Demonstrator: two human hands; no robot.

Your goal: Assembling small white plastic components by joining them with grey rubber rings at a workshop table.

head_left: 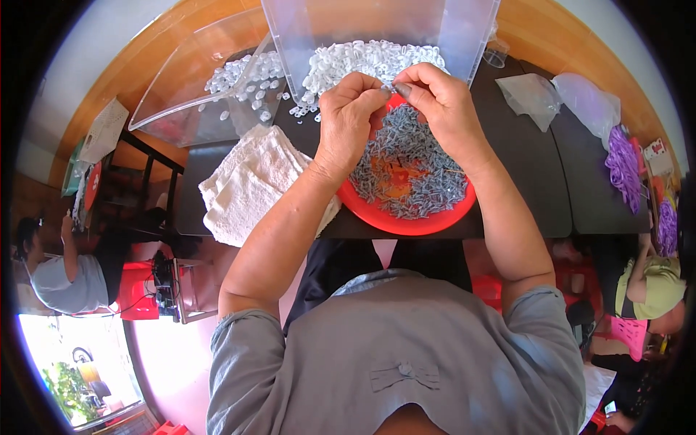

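Observation:
My left hand and my right hand meet above the far edge of a red basin. The thumb and fingers of each are pinched together, and the fingertips almost touch. What they hold is too small and too hidden to name. Many thin grey screw-like pieces lie in the basin, with some of its orange-red bottom showing through. Just beyond my hands, a heap of small white plastic pieces spills from a clear plastic box.
A folded white towel lies left of the basin on the dark table. Behind it, a tilted clear container holds more white pieces. Plastic bags and purple strips are at right. People sit on both sides.

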